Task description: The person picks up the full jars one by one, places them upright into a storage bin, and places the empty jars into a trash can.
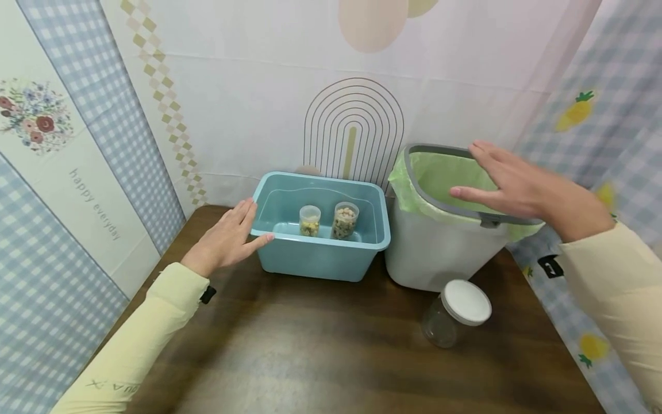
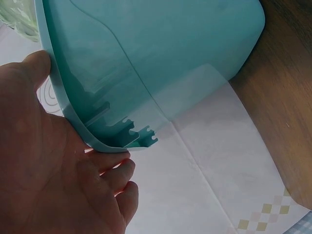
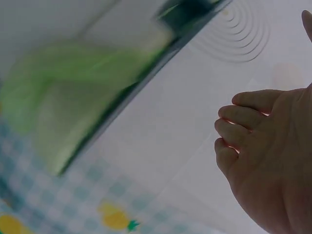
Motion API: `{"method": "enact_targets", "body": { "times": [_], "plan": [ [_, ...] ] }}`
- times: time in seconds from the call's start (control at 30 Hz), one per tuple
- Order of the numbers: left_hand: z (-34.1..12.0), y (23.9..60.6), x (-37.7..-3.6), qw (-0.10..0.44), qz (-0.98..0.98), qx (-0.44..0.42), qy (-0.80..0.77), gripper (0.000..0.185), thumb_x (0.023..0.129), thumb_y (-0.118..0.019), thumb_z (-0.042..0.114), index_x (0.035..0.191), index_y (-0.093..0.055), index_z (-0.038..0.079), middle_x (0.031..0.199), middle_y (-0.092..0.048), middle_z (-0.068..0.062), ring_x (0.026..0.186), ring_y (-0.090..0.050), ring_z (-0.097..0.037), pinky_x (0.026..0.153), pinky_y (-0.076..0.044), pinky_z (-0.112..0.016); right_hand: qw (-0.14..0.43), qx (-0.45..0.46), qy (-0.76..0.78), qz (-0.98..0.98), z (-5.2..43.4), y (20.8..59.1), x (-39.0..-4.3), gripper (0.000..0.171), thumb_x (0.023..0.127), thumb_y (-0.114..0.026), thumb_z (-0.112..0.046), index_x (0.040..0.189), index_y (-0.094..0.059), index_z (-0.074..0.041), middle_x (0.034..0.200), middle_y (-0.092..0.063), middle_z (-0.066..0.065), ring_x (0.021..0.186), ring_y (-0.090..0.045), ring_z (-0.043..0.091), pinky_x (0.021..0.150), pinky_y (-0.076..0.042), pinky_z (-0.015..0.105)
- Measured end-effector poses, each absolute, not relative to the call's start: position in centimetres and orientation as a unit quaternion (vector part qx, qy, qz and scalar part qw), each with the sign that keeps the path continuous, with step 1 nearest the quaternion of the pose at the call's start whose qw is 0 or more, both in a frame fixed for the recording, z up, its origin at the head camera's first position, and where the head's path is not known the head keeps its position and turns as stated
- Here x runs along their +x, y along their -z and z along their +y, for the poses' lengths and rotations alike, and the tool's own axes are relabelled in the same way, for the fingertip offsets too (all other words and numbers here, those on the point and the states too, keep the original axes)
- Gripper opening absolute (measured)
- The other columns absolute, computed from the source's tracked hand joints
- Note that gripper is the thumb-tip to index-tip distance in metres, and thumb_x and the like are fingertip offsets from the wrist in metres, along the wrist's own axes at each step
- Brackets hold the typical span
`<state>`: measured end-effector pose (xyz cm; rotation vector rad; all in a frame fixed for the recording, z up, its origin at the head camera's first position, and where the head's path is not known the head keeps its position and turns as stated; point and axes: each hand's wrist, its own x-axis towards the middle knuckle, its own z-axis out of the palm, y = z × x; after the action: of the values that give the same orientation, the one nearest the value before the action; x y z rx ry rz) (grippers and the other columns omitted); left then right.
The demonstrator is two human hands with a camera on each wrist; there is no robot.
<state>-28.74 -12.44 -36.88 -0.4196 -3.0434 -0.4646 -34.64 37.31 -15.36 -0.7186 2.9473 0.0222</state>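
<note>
Hands frame two containers at the back of the dark wood-grain bench [image 1: 320, 345]. The rectangular teal plastic tub [image 1: 320, 253] stands against the backdrop, with two small clear lidded jars of snacks [image 1: 310, 220] upright inside. The left hand [image 1: 227, 238] lies flat against the tub's left rim, fingers straight and together, thumb along the front lip; the left wrist view shows the rim [image 2: 73, 107] resting across the palm, not gripped. The right hand [image 1: 509, 184] hovers with fingers spread and straight over the grey rim of the white waste bin with a green liner [image 1: 439, 241], touching nothing that I can tell. To steady the tub well, press squarely on its wall rather than the thin lip, so the jars stay upright. An empty clear jar with a white lid [image 1: 457, 313] lies just before the bin, apart from both hands.
</note>
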Motion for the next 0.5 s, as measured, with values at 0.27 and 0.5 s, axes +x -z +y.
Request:
{"method": "enact_targets", "body": {
  "times": [0.27, 0.5],
  "plan": [
    [-12.4, 37.0, -28.6, 0.015, -0.979, -0.135, 0.149, 0.094, 0.110, -0.043, 0.059, 0.166, -0.012, -0.010, 0.176, -0.009, -0.028, 0.165, -0.010, -0.044, 0.134, -0.013, -0.060, 0.056, -0.203, 0.007, 0.978, 42.6, 17.3, -34.8, 0.100, 0.107, -0.047, -0.061, 0.169, 0.004, -0.002, 0.175, 0.009, 0.029, 0.160, -0.001, 0.056, 0.122, -0.013, 0.079],
    [-12.5, 37.0, -28.6, 0.015, -0.979, -0.134, 0.150, 0.094, 0.110, -0.043, 0.059, 0.166, -0.012, -0.010, 0.176, -0.009, -0.029, 0.165, -0.010, -0.045, 0.134, -0.013, -0.060, 0.066, -0.180, 0.029, 0.981, 45.6, 18.8, -34.9, 0.098, 0.109, -0.041, -0.060, 0.168, 0.007, 0.001, 0.172, 0.011, 0.034, 0.158, 0.004, 0.061, 0.120, -0.009, 0.082]
  ]
}}
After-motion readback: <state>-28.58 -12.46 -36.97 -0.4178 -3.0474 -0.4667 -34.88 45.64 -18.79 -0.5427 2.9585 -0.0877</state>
